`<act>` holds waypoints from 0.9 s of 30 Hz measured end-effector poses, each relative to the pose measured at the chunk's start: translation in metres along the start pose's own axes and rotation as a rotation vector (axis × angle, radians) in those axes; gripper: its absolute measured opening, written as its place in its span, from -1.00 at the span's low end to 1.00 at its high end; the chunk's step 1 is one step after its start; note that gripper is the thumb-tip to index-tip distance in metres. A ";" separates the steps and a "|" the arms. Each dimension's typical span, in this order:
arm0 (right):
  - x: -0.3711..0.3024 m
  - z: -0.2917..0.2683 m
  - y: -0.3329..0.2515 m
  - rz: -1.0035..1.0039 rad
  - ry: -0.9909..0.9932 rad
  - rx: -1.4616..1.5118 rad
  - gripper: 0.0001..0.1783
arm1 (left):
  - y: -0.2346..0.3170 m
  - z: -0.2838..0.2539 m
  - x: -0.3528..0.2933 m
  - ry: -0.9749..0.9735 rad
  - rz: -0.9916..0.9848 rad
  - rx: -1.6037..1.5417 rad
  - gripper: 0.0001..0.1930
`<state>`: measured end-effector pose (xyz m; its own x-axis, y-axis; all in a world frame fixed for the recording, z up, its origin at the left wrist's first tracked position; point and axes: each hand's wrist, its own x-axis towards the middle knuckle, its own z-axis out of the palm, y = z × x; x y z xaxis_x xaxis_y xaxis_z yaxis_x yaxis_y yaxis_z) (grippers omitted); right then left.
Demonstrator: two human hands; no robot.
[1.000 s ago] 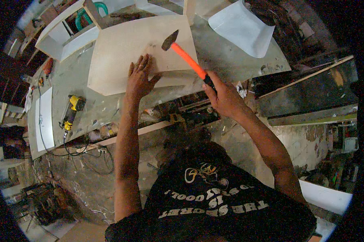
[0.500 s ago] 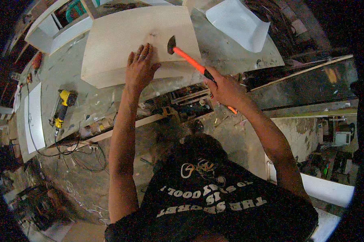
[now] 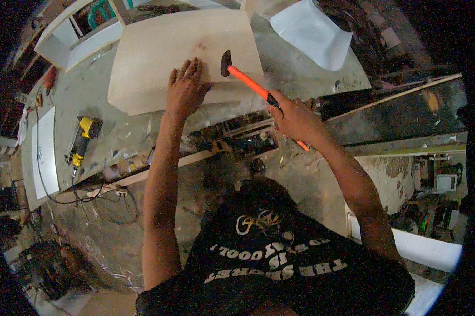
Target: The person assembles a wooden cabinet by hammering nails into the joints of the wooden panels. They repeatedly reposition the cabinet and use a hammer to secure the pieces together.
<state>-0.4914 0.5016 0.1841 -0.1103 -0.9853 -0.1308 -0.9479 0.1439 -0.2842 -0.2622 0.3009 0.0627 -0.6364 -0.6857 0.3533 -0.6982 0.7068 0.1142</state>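
Observation:
A pale wooden panel [image 3: 148, 58] lies on the grey workbench [image 3: 127, 137]. My left hand [image 3: 187, 89] rests flat on its near part, fingers stretched out and holding nothing. A ring shows on one finger. In my right hand [image 3: 295, 116] is a hammer [image 3: 248, 82] with an orange and black handle. My fingers are wrapped round its grip, and the handle's end sticks out below the hand. The dark hammer head is over the panel, right of my left hand; whether it touches the wood I cannot tell.
On the bench's left lie a yellow and black power tool [image 3: 85, 138] with a cord and a white sheet [image 3: 44, 150]. A white curved sheet [image 3: 314, 34] lies at the far right. A wooden frame [image 3: 79, 39] stands at the far left. Cables [image 3: 116, 203] hang by the bench's near edge.
Hardly anything differs. The hammer head sits very slightly lower in the picture, and the whole view has shifted a little. Both hands keep their places.

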 end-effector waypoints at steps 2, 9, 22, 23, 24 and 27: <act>-0.003 -0.001 -0.001 0.072 0.056 0.192 -0.47 | 0.000 0.000 0.000 0.017 -0.001 -0.008 -0.34; 0.001 -0.001 0.004 0.029 -0.064 0.078 -0.48 | 0.002 0.003 0.000 -0.050 -0.029 -0.005 -0.33; -0.208 0.198 0.237 0.460 0.303 0.601 -0.68 | 0.216 0.124 0.015 -0.423 -0.248 -0.670 -0.42; -0.241 0.228 0.265 0.588 0.258 0.653 -0.68 | 0.220 0.156 0.036 -0.475 -0.291 -0.612 -0.43; -0.275 0.257 0.291 0.731 0.206 0.738 -0.68 | 0.221 0.185 0.058 -0.496 -0.325 -0.552 -0.44; -0.370 0.329 0.353 1.061 0.113 1.033 -0.69 | 0.193 0.236 0.112 -0.276 -0.298 -0.328 -0.48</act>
<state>-0.6863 0.9476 -0.1805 -0.6660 -0.3754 -0.6446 0.2092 0.7355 -0.6445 -0.5453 0.3192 -0.0953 -0.5196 -0.8544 0.0081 -0.7507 0.4610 0.4732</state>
